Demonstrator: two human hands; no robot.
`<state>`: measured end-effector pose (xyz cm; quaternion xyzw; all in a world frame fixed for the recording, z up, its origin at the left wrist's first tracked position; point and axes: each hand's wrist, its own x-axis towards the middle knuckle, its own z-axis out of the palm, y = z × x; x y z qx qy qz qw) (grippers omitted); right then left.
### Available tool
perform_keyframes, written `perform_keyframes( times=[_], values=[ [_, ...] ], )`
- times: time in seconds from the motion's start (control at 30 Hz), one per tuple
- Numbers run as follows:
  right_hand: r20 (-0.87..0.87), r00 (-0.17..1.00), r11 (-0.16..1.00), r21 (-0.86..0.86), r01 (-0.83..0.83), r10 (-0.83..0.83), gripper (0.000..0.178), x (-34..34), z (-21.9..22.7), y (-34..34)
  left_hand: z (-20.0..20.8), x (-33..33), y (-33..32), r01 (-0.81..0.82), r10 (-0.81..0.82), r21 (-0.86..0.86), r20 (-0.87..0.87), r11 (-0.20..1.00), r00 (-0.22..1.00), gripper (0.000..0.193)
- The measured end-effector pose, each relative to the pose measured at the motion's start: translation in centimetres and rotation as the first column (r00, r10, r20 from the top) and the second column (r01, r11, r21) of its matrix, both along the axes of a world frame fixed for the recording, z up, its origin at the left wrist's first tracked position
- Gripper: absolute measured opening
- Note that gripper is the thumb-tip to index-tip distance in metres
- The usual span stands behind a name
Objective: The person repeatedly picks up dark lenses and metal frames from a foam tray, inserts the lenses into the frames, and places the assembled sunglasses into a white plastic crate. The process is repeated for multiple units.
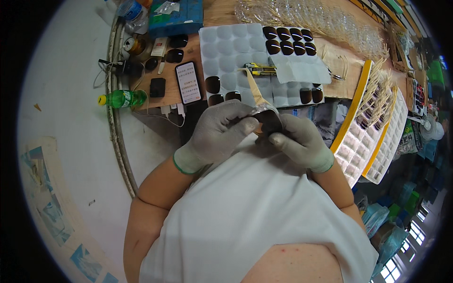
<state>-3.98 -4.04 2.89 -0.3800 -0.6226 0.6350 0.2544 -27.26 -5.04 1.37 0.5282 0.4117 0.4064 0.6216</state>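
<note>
Held close in front of my chest is a pair of sunglasses point(270, 120) with a dark lens and a pale beige temple point(255, 88) pointing away from me. My left hand point(218, 130), in a grey glove with a green cuff, pinches its left side between thumb and fingers. On the other side my gloved right hand point(303, 140) is closed on the edge by the dark lens. The fingers cover much of the frame. Just beyond lies a white moulded tray point(225, 47) with a few loose dark lenses point(213, 85) at its near left. A yellow utility knife point(261, 69) rests on the tray.
Brown lenses point(286, 47) sit in rows, with a white sheet point(302, 69) nearby. A phone point(188, 82), green bottle point(123, 98) and blue box point(176, 19) are at left. Clear frames point(302, 16) pile up behind. Yellow-edged trays point(351, 153) carry beige frames point(376, 96) at right.
</note>
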Motion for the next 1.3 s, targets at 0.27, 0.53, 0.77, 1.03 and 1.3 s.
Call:
perform_keyframes(
  times=[0.27, 0.53, 0.77, 1.03, 1.3],
  values=[
    [0.000, 0.987, 0.981, -0.105, 0.161, -0.162, 0.019, -0.2, 1.3, -1.2, 2.2, 0.0, 1.2, 0.133, -0.124, 0.237, -0.054, 0.962, 0.991, 0.023],
    [0.163, 0.931, 0.923, 0.267, 0.277, -0.326, 0.013, 0.1, 3.3, -3.0, 2.0, 1.8, 1.9, 0.224, -0.175, 0.341, -0.169, 0.913, 0.970, 0.027],
    [-0.005, 0.983, 0.977, 0.113, 0.181, -0.181, 0.029, 4.5, 3.6, -0.7, 1.9, 5.4, 5.0, 0.406, -0.394, 0.386, -0.115, 0.828, 0.912, 0.028],
    [0.315, 0.886, 0.916, 0.325, 0.235, -0.339, 0.041, 14.8, -3.3, 4.4, 1.3, 13.8, 7.3, 0.353, -0.204, 0.306, -0.428, 0.884, 0.881, 0.039],
    [0.754, 0.203, 0.690, 0.654, -0.310, -0.624, 0.050, 26.3, -21.5, 14.0, -0.9, 17.7, 4.9, 0.102, -0.120, -0.064, -0.471, 0.993, 0.874, 0.036]
  ],
)
